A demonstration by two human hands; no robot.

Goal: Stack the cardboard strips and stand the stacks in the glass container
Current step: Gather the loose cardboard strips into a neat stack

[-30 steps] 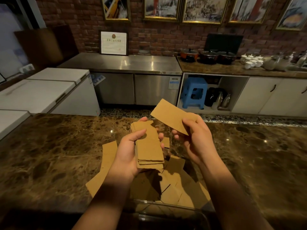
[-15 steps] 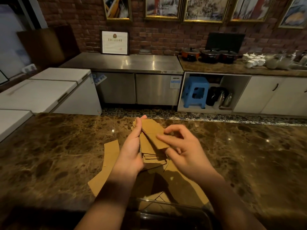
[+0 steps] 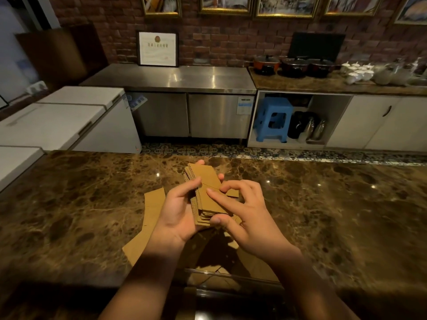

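Note:
A stack of brown cardboard strips (image 3: 206, 181) sits in my left hand (image 3: 176, 213), held above the brown marble counter (image 3: 69, 204). My right hand (image 3: 245, 213) rests on the stack's right side, with fingers on its top face and thumb at its near end. Loose cardboard strips (image 3: 152, 211) lie on the counter under and around my hands. The glass container (image 3: 231, 278) stands at the counter's near edge between my forearms; only its far rim shows clearly.
Beyond the counter is a tiled floor, white chest freezers (image 3: 69, 116) at left, a steel cabinet (image 3: 184, 107) straight ahead and a blue stool (image 3: 273, 118) in an open shelf at right.
My right hand brought a single strip down onto the stack in my left hand and now presses against the stack. The stack has stayed in my left hand.

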